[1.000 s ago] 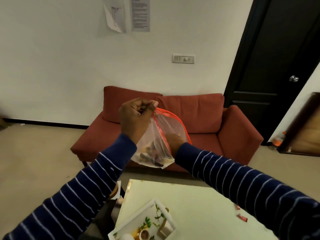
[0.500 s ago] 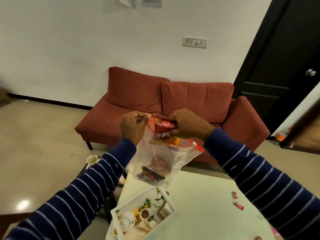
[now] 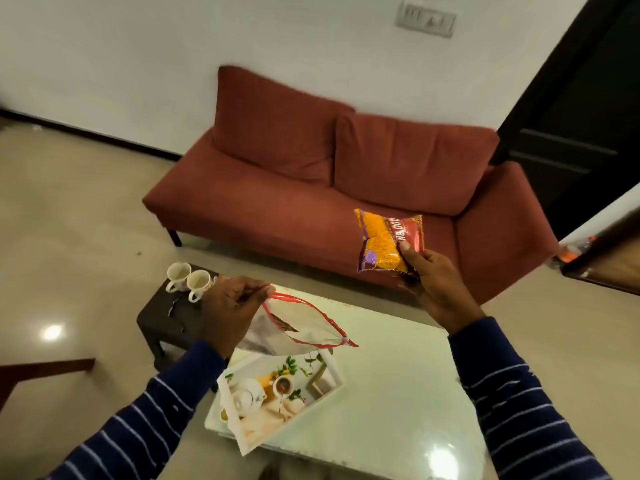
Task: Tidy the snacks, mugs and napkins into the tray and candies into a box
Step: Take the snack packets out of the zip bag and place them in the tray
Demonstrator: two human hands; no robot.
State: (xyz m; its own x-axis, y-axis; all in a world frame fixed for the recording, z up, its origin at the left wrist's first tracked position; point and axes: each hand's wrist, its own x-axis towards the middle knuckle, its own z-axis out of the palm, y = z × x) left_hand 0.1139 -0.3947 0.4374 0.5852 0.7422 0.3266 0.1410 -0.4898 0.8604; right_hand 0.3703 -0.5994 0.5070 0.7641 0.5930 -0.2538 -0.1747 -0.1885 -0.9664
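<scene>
My right hand (image 3: 438, 284) grips an orange and red snack packet (image 3: 388, 239) by its lower edge, held up in front of the sofa. My left hand (image 3: 230, 308) pinches the red-rimmed mouth of a clear zip bag (image 3: 304, 329) that hangs open over the tray; another packet shows dimly inside it. The white tray (image 3: 332, 388), printed with a teapot and leaves, lies at an angle on the left corner of the white table (image 3: 391, 410). Two white mugs (image 3: 188, 280) stand on a small dark stool to the left.
A red sofa (image 3: 277, 188) stands against the wall behind the table. The dark stool (image 3: 162, 318) sits left of the table with paper scraps on it. A dark door (image 3: 588, 98) is at the right, and a brown wooden piece (image 3: 613, 268) lies on the floor beside it.
My right hand has pulled the snack packet out of the zip bag and carried it up to the right. The left hand and bag dropped lower. My view tilted down, showing the mugs and stool.
</scene>
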